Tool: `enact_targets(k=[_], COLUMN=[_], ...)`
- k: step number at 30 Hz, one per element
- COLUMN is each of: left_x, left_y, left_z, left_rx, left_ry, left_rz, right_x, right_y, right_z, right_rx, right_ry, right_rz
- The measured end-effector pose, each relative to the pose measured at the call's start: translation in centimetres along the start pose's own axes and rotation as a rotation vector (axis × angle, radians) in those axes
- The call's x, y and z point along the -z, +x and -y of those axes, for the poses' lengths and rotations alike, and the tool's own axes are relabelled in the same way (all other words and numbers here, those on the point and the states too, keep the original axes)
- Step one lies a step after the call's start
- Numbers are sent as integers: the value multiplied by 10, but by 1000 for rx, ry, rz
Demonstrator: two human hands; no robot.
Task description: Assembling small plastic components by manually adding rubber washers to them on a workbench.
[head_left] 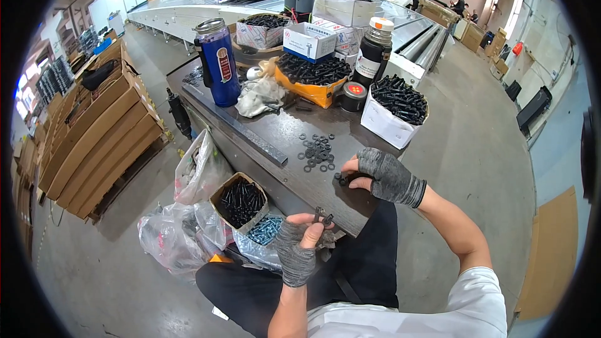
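Observation:
My left hand [297, 247], in a grey fingerless glove, is closed on black bolts [323, 217] between thumb and fingers, just off the table's near edge. Over the table, my right hand [388, 175] in a matching glove curls thumb and forefinger about small black washers [340, 179]; whether they are lifted from the surface is hard to tell. A loose group of black washers [318, 152] lies on the dark tabletop [282, 134], left of my right hand. The white box of black bolts [399, 105] stands beyond that hand.
Below the table's left edge are a box of black bolts [239, 203], a bag of silvery-blue bolts [265, 230] and plastic bags [181, 235]. A blue bottle [220, 69], white cloth [258, 95], orange-sided box [313, 81] and black thermos [372, 56] crowd the table's back. Cardboard stacks [103, 138] stand left.

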State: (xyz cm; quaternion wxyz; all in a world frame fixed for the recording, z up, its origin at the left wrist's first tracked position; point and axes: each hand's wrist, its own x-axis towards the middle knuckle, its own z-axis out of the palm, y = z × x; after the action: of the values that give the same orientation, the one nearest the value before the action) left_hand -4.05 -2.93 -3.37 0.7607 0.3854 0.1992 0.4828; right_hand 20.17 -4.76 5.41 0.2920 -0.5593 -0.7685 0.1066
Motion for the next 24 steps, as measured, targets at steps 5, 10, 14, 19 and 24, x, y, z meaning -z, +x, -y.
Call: enact_targets(k=[5, 10, 14, 19, 24], left_x=[-1, -3, -8, -16, -17], left_y=[-1, -2, -3, -5, -9], left_z=[3, 2, -3, -9, -16], left_rx=[1, 18, 52, -2, 31], left_ry=[33, 83, 127, 131, 164], left_rz=[-3, 2, 25, 59, 46], right_x=[6, 7, 17, 4, -6], right_y=[6, 4, -2, 7, 6], right_z=[-15, -8, 20, 47, 55], right_rx=[33, -176, -481, -547, -566], right_ry=[-12, 97, 583, 843, 783], right_rz=[120, 127, 97, 190, 197])
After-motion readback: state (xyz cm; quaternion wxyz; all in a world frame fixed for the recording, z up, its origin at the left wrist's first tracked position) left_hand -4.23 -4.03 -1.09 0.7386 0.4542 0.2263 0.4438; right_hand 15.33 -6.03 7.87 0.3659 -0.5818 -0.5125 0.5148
